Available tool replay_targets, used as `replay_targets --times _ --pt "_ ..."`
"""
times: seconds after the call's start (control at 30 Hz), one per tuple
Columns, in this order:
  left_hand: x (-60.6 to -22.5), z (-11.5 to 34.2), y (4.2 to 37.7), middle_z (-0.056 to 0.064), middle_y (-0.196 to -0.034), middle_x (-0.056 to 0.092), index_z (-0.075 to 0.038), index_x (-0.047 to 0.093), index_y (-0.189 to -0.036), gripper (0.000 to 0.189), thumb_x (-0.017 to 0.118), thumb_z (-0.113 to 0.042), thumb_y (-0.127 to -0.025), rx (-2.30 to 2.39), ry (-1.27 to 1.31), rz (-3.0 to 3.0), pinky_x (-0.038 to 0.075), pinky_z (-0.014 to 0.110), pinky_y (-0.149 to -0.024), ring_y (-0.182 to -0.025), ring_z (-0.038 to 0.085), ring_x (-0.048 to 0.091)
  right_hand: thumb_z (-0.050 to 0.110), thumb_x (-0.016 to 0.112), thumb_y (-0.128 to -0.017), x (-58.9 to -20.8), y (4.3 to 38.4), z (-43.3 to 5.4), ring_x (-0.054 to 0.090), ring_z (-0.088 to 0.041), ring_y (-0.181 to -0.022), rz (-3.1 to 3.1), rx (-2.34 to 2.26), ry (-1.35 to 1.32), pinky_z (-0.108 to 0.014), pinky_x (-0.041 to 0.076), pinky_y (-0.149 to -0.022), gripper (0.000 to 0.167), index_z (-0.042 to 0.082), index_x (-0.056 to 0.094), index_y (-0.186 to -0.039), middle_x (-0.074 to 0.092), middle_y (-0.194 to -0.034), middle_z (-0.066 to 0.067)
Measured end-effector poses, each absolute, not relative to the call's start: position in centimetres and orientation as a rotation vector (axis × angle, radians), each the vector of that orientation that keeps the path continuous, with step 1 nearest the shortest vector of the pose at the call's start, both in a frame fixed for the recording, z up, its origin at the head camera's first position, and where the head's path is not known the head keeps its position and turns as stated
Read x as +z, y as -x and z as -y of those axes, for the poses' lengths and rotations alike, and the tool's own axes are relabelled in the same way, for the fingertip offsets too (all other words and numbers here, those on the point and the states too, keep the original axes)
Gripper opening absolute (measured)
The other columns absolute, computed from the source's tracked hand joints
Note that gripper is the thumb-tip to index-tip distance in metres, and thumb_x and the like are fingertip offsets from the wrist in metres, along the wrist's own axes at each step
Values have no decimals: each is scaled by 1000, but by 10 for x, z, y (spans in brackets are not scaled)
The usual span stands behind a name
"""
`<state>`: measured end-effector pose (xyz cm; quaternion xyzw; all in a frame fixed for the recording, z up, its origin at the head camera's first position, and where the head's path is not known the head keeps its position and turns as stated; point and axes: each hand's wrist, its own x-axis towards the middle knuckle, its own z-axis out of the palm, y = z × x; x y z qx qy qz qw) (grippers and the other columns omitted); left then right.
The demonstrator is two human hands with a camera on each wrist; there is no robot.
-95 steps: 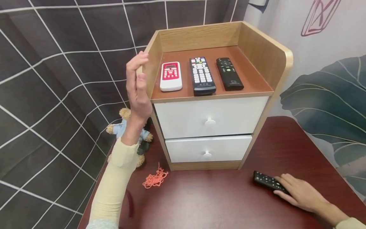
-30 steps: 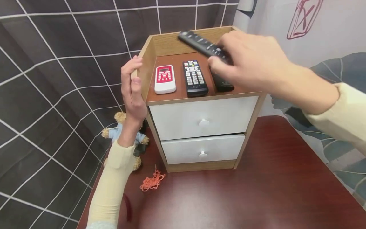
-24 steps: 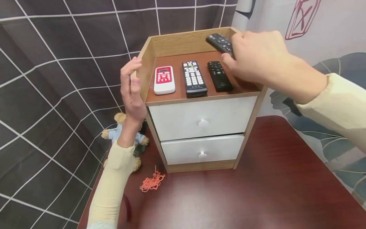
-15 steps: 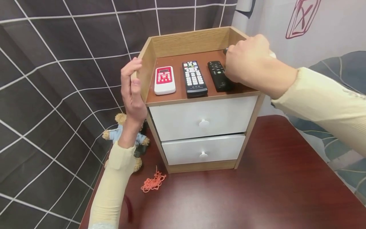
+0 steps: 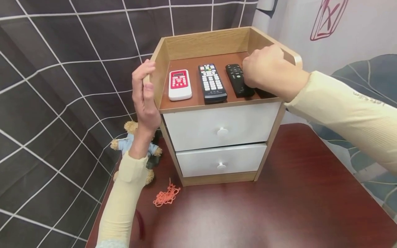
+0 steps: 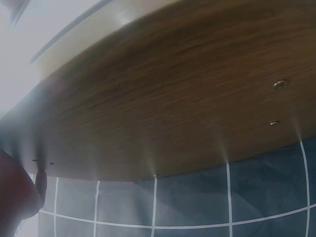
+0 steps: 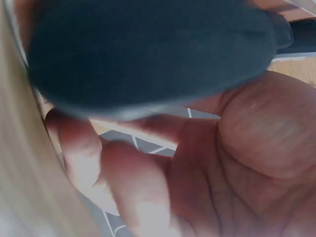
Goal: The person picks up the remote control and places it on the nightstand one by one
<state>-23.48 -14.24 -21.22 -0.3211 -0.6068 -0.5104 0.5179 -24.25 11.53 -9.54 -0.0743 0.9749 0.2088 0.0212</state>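
My right hand [image 5: 268,70] reaches low over the right end of the cabinet's top shelf, gripping a black remote control. The hand hides most of that remote in the head view; its dark rounded body [image 7: 148,54] fills the top of the right wrist view, with curled fingers [image 7: 136,182] below. On the shelf, left of that hand, lie a black remote [image 5: 238,81], a dark remote with white keys [image 5: 212,83] and a white-and-red remote [image 5: 180,85]. My left hand [image 5: 145,96] holds the front edge of the cabinet [image 5: 206,44] at its left side panel, thumb at the edge.
Two white drawers [image 5: 220,129] with round knobs face me. A teddy bear in blue [image 5: 127,143] leans behind my left forearm. Tangled orange string [image 5: 166,195] lies on the red-brown table [image 5: 235,213]. A dark checked curtain [image 5: 77,86] hangs at left.
My right hand took the black remote from the table at right, carried it up over the shelf, then moved right and lowered it beside the other remotes. My left hand stayed on the cabinet.
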Motion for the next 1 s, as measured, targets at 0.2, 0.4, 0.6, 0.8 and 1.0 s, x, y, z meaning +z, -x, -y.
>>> replay_targets --times 0.2,0.4,0.6,0.8,1.0 --pt "-210 141 233 31 -125 53 15 51 -115 45 35 -19 -89 -1226 766 1452 32 42 -122 -136 25 47 21 49 -91 -94 247 -118 59 -32 -82 -3039 626 265 -41 55 -64 41 -9 58 -116 64 -99 -24" --pt "-211 142 233 31 -125 53 15 51 -116 45 35 -18 -89 -1231 758 1452 32 42 -122 -136 24 47 19 44 -93 -92 250 -122 58 -31 -82 -3080 575 279 -47 57 -70 35 -7 62 -108 64 -95 -22" --pt "-211 142 231 31 -125 53 15 51 -115 45 35 -19 -89 -1226 757 1451 32 42 -122 -136 25 47 23 43 -97 -91 244 -125 58 -31 -74 -3169 630 410 -46 55 -63 37 -8 63 -102 65 -86 -21" --pt "-208 143 227 31 -123 53 16 50 -114 45 35 -17 -88 -1230 752 1437 32 42 -122 -135 24 48 25 35 -99 -95 230 -121 60 -36 -78 -3431 408 664 -55 52 -62 38 0 62 -92 66 -87 -19" --pt "-208 143 226 31 -123 53 17 50 -114 45 35 -17 -88 -1234 750 1437 31 42 -122 -135 25 48 32 38 -102 -123 213 -118 60 -41 -95 -3610 -19 1246 -58 52 -74 41 1 63 -93 67 -94 -19"
